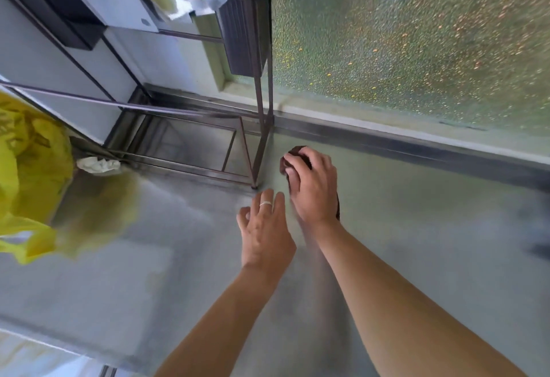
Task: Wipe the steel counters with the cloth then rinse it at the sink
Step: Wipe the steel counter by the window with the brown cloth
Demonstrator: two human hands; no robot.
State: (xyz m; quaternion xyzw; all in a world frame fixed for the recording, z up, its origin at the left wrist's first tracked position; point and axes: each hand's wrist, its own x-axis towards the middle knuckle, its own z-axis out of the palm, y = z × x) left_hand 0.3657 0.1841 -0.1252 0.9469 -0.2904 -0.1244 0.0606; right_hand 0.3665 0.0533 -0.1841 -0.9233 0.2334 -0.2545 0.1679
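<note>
Cloth (297, 156): dark brown, bunched into a wad, mostly covered by the right hand (312, 186), with a bit poking out past the fingertips and a strip showing at the wrist side. The right hand's fingers are curled over it, pressing it down on the worktop (416, 228). Left hand (265, 228) sits just beside the right, palm down, fingers loosely spread, holding nothing; a thin silver ring (265, 204) is on one finger. I can't tell whether it touches the surface. Worktop is brushed steel, matte grey, smeary with blurred reflections, and has a raised steel lip along its far edge beyond the hands. Behind that lip is pebbled frosted glass (416, 34), greenish with orange flecks. Just ahead-left of the hands is a dark thin-bar metal rack (262, 109), its foot on the worktop close to the left fingertips. Well left of the hands is a yellow plastic bag (26, 168), crinkly, with a white crumpled wad (98, 165) beside it. Both forearms are bare.
</note>
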